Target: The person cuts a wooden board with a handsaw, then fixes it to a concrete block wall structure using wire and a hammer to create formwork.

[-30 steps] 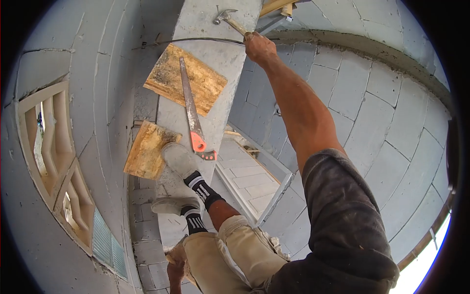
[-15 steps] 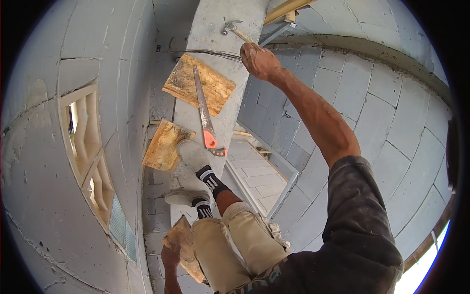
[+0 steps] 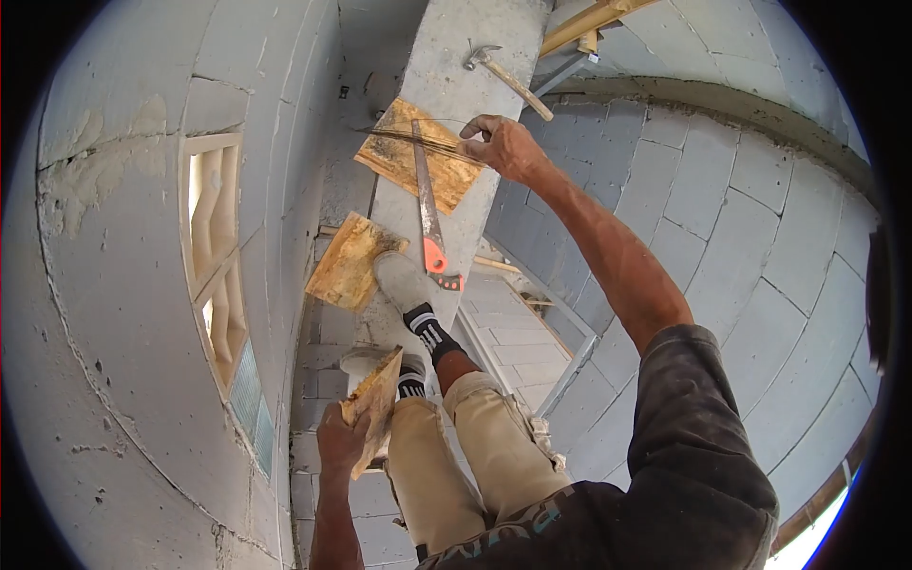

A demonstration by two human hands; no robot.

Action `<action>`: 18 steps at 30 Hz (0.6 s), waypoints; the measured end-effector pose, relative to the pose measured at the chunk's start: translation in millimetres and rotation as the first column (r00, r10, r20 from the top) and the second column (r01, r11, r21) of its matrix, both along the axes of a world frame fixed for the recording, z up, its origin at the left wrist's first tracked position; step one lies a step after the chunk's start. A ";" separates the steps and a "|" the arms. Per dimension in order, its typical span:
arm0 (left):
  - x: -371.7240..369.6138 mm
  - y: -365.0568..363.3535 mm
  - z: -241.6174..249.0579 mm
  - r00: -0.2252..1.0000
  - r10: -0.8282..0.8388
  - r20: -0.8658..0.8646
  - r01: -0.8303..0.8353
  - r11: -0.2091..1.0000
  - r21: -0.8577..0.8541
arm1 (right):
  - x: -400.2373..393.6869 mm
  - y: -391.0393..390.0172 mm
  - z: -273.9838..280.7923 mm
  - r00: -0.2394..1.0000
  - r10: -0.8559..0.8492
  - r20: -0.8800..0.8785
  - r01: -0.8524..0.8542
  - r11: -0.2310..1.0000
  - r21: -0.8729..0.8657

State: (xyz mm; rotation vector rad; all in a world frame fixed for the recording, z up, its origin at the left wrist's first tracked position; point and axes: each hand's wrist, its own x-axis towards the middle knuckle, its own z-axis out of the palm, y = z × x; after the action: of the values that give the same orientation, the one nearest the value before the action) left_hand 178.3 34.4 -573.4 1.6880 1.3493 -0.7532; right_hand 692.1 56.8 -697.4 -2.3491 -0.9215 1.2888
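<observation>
My right hand [image 3: 505, 149] pinches a bundle of thin dark wires [image 3: 410, 139] between thumb and fingers. The wires stretch left from it over a rough wooden board [image 3: 380, 160] and the blade of a handsaw [image 3: 425, 185]. Above that hand a claw hammer [image 3: 508, 81] lies on the concrete ledge [image 3: 446, 57], its handle end poking past the edge. Low on the left, my left hand [image 3: 342, 439] grips a tilted piece of wooden board [image 3: 378, 404] by its side, beside my leg. The saw's red-orange handle [image 3: 434, 256] points toward my feet.
Another board piece [image 3: 350, 261] lies beside my shoe [image 3: 401, 277]. A grey block wall [image 3: 123, 313] with a vent frame [image 3: 214, 247] rises on the left. Right of the ledge is a drop beside a metal frame [image 3: 560, 373]. A wooden beam [image 3: 589, 21] is at the top.
My right hand has come away from the hammer handle and moved toward me, drawing the wires over the board. My left hand has raised and tilted its board. The view has shifted slightly.
</observation>
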 end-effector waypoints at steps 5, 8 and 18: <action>45.8 10.2 4.6 0.960 -0.154 0.234 0.134 0.986 0.099 | -17.3 -12.2 -40.2 0.998 0.058 0.038 -0.060 0.997 0.049; 68.3 11.0 9.8 0.934 -0.169 0.314 0.147 0.985 0.093 | -43.4 -17.0 -29.5 0.980 0.037 0.196 -0.084 0.969 0.234; 72.2 14.2 39.4 0.926 -0.150 0.346 0.124 0.988 0.096 | -107.5 -22.0 18.2 0.978 -0.007 0.208 -0.008 0.998 0.068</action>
State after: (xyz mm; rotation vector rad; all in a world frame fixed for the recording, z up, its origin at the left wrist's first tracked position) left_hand 250.5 48.6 -534.0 1.8851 1.0261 -0.4509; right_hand 584.6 34.7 -679.2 -2.4632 -1.0105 1.0072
